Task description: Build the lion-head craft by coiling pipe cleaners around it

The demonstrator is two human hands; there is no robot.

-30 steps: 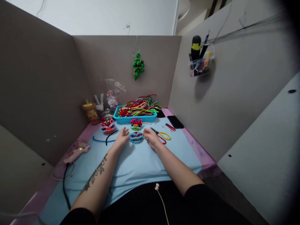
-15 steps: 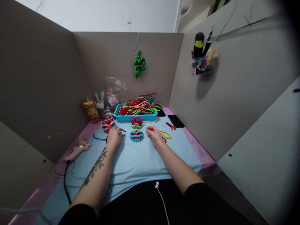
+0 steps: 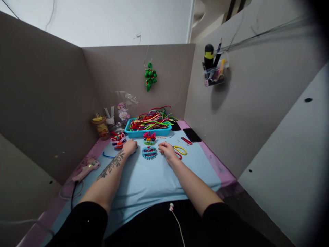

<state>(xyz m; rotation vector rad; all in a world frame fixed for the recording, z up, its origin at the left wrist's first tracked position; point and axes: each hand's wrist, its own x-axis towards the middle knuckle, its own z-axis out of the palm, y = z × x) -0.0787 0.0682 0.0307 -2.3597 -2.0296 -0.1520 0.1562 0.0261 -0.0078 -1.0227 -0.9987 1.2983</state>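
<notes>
My left hand [image 3: 130,146] is closed, back up, over the cloth. Only the dark tip of a short black pipe cleaner [image 3: 137,147] shows at its fingers. Under that hand runs a blue pipe cleaner [image 3: 108,156]. My right hand [image 3: 166,150] has its fingers curled to a pinch; whatever is in them is too small to make out. Between the hands lies a light-blue and red coiled pipe-cleaner piece [image 3: 149,153], and behind it a pink, orange and green lion-like head [image 3: 149,138]. Another red and pink head [image 3: 118,140] sits beside my left hand.
Scissors with yellow and red handles [image 3: 180,150] lie by my right wrist. Beyond are a red cutter [image 3: 186,141], a phone [image 3: 192,135] and a blue tray [image 3: 149,133] of pipe cleaners. A pink glue gun [image 3: 86,170] with its cable lies left. Grey partitions [image 3: 138,55] enclose the table.
My left hand has shifted slightly right and turned further over, hiding most of the black pipe cleaner. My right hand stays nearly in place. The camera view has tilted a little.
</notes>
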